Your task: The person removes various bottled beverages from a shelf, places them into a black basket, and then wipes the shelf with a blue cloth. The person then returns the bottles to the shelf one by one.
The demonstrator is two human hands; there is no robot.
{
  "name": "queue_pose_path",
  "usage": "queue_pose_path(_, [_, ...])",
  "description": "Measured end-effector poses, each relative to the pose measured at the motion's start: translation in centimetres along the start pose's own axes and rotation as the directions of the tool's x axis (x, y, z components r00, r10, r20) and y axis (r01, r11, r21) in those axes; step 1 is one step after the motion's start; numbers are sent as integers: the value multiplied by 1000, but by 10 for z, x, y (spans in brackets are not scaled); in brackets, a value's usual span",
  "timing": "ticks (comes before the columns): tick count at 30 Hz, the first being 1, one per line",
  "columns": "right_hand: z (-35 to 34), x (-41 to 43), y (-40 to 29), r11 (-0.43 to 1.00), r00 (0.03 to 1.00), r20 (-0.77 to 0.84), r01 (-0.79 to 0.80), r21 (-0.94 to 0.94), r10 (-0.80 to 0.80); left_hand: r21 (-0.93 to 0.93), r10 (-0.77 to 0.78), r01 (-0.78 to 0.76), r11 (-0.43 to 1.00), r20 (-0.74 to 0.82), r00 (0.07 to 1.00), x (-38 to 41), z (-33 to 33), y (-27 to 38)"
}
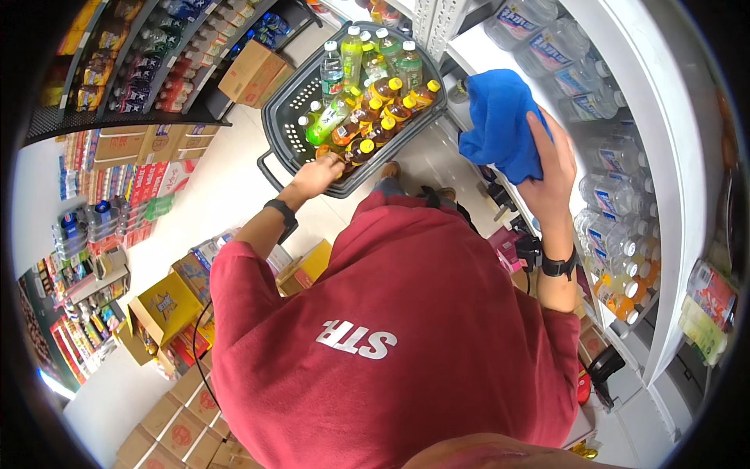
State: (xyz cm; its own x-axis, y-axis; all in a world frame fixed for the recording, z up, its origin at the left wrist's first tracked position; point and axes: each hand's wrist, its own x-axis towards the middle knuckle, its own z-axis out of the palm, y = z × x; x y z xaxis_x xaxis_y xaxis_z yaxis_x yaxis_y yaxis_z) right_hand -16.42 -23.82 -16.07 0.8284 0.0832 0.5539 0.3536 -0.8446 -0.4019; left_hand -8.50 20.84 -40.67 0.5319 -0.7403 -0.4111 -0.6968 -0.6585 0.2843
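A dark plastic shopping basket (pixel 275 114) stands in front of me, holding bottled drinks in several kinds. Some are clear or green bottles, such as the green-labelled bottle (pixel 330 123) lying at a slant; others are dark tea-coloured bottles with yellow caps (pixel 384 89). My left hand (pixel 321 173) reaches over the basket's near left edge, its fingers curled at a bottle with an orange label, mostly hidden by them. My right hand (pixel 548 164) grips a blue cloth (pixel 498 126) beside the white shelf on the right.
White shelving (pixel 674 193) on the right holds clear bottles (pixel 603 193) and orange drinks (pixel 615 296). Drink racks (pixel 170 64) and a cardboard box (pixel 255 73) stand at upper left. Opened yellow cartons (pixel 167 308) and stacked boxes (pixel 181 434) lie at lower left.
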Motion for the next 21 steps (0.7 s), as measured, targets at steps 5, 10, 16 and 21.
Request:
queue_pose_path(5, [-2,-2,2,995,1000,-16,-10,104,11,-60,-249,243,968,-325,912,-25,-63,-14])
queue_pose_path(10, [4,-2,1,899,994,-49,-66,433,97,-87,-125,90,992,-637,761,-50,-212,49])
queue_pose_path(16, [0,17,-17,785,998,-67,26,619,20,85,221,-319,944,-880,420,-36,-353,143])
queue_pose_path(21, [-5,12,-26,887,941,-338,183,424,-32,210,428,-539,816,-846,318,7,-405,238])
